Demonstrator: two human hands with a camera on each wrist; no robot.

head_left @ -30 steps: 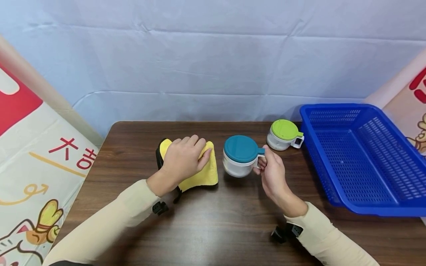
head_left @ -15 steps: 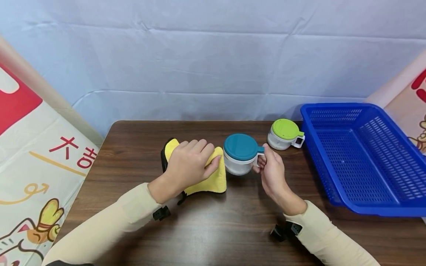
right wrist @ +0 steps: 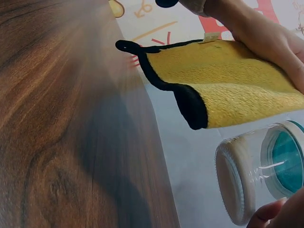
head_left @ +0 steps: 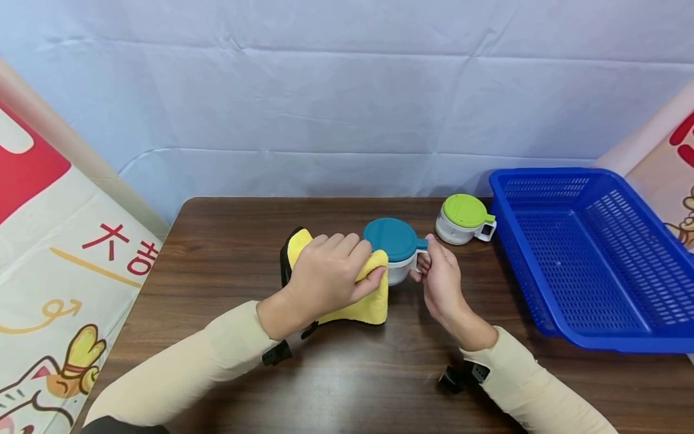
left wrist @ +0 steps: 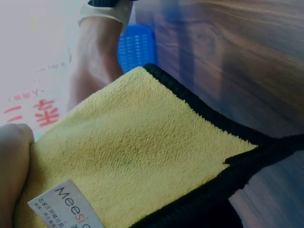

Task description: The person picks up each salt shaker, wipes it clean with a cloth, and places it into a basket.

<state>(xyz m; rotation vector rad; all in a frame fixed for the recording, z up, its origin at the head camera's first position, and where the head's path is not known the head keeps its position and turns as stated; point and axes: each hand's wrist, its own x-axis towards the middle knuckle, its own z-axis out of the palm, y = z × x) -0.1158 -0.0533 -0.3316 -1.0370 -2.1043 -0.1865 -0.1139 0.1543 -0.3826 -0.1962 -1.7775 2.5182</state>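
My left hand (head_left: 328, 274) grips a yellow cloth (head_left: 368, 306) with a black edge, its thumb folded over the top. In the left wrist view the cloth (left wrist: 137, 128) carries a white label (left wrist: 66, 204). My right hand (head_left: 443, 280) holds the handle of a clear seasoning jar (head_left: 400, 272) with a blue-green lid (head_left: 390, 238). The cloth overlaps the jar's left front in the head view. From the right wrist, the jar (right wrist: 237, 175) shows its clear wall and base raised off the table, right beside the cloth (right wrist: 228, 80).
A similar jar with a lime-green lid (head_left: 465, 211) stands at the back right of the brown wooden table (head_left: 233, 241). To its right is a blue perforated basket (head_left: 534, 283). A pale cloth backdrop (head_left: 347, 108) hangs behind the table.
My left hand has carried the cloth rightward and slightly nearer to me, from beside the jar to in front of its left side. The right hand and jar have barely moved.
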